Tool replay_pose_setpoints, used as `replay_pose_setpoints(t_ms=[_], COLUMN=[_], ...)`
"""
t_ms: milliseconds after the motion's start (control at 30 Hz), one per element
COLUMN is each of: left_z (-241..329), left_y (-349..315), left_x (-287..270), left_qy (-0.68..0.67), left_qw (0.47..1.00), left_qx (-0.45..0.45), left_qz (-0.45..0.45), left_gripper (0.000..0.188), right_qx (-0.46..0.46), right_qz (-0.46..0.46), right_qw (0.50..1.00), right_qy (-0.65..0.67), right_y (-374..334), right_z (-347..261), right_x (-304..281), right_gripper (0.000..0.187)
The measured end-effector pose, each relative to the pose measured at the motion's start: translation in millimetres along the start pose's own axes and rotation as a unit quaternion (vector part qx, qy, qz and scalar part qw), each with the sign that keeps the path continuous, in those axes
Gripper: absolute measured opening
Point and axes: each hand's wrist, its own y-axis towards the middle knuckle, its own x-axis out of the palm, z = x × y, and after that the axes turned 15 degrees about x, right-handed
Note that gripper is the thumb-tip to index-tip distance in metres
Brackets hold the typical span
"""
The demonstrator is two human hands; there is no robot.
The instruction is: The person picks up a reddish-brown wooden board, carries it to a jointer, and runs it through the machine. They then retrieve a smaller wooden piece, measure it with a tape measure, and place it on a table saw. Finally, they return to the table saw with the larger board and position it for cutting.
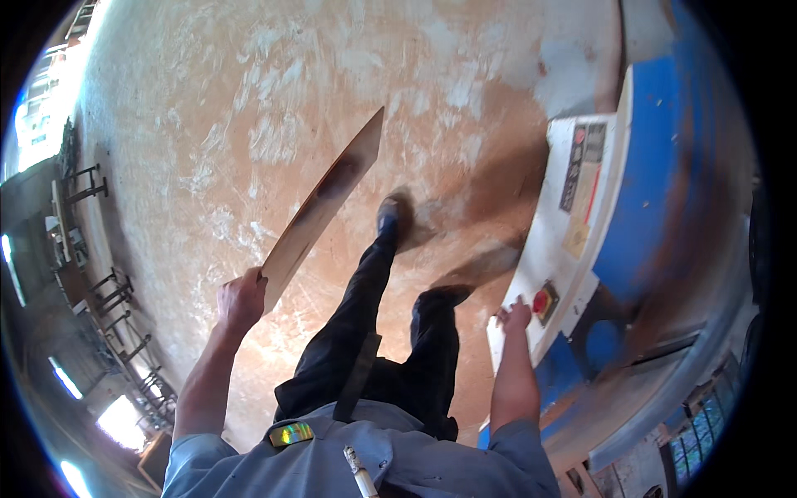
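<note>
My left hand (242,300) is closed around the near end of a long, thin flat sheet (332,199). The sheet slants away from me to the upper right and ends in a sharp corner above the floor. Its surface is brownish and a little shiny; I cannot tell whether it is wood or metal. My right hand (516,315) rests at the edge of a white machine panel (544,245), fingers apart and holding nothing. Just right of those fingers sits a red round button (542,301) on a yellow and dark plate.
The blue machine body (639,183) runs along my right side. Beneath me is a worn brown floor (249,124) with pale smears. Dark metal frames (120,295) stand along the far left, by bright windows. My shoe (393,217) is stepped forward.
</note>
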Motion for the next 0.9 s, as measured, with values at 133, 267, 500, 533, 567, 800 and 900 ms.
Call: replay_pose_setpoints(t_ms=[133, 267, 500, 533, 567, 800, 900], left_z=[-25.4, -59.3, -96.6, -100.5, -112.8, -142.3, -169.5], left_y=[-6.0, 12.4, 91.9, 105.7, 119.6, 232.5, 273.7], left_x=[-50.3, -119.0, -244.5, -262.8, -274.4, -360.2, -389.3], left_qy=[-0.045, -0.072, -0.195, -0.206, -0.211, -0.629, -0.654], left_qw=[0.997, 0.989, 0.934, 0.929, 0.931, 0.666, 0.635], left_qx=[-0.021, -0.028, -0.070, -0.089, -0.088, -0.015, -0.027], left_qz=[0.051, 0.124, 0.292, 0.295, 0.286, 0.402, 0.409], left_gripper=[0.013, 0.013, 0.014, 0.014, 0.017, 0.029, 0.031], right_qx=[-0.105, -0.152, -0.296, -0.318, -0.334, -0.401, -0.385], right_qz=[-0.043, -0.062, -0.079, -0.085, -0.095, -0.205, -0.292], right_qw=[0.980, 0.974, 0.927, 0.918, 0.910, 0.862, 0.843], right_qy=[-0.165, -0.155, -0.218, -0.222, -0.227, -0.231, -0.238], right_y=[-109.6, -220.6, -366.2, -383.7, -395.2, -489.8, -555.2], right_z=[18.8, -7.8, -109.1, -128.5, -142.8, -250.0, -299.6], right_x=[6.2, 30.7, 141.2, 159.9, 181.8, 332.5, 407.2], right_gripper=[0.019, 0.028, 0.017, 0.017, 0.017, 0.016, 0.017])
